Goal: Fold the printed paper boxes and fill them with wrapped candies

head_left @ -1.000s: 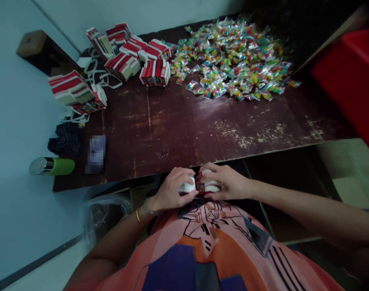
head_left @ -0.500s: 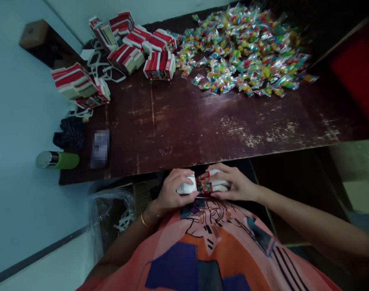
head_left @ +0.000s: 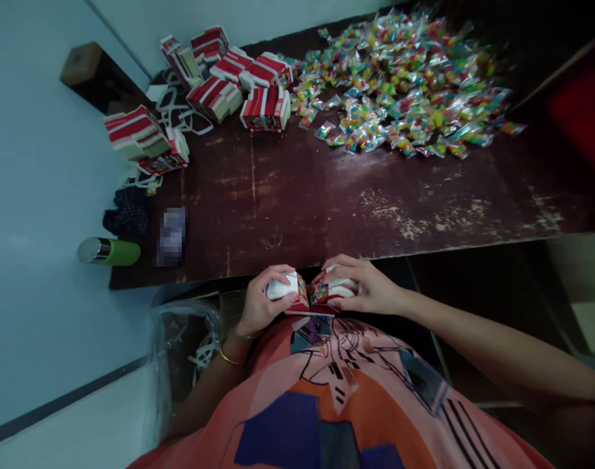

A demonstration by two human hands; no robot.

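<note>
At the table's near edge, just in front of my body, my left hand (head_left: pixel 259 303) is closed around a stack of flat printed cartons (head_left: pixel 302 291), white on the side under the fingers and red with a colourful print on the inner side. My right hand (head_left: pixel 370 286) grips a second stack of such cartons (head_left: pixel 319 290), its pale edges showing between the fingers. The two stacks lean apart in a V and come close together at the bottom, where a red, white-edged part shows. Whether they are joined there I cannot tell.
Clear-wrapped colourful candies (head_left: pixel 400 91) lie heaped at the back of the dark worn table (head_left: pixel 297 195). Bundles of red-and-white cartons (head_left: pixel 265 109) and white straps (head_left: pixel 180 117) are at back left. A green bottle (head_left: pixel 124 252) lies near the left edge, beside dark cloth (head_left: pixel 126 212).
Both hands have shifted slightly left with the cartons. The left stack has turned, so its printed side now faces the right stack. The view has swung a little.
</note>
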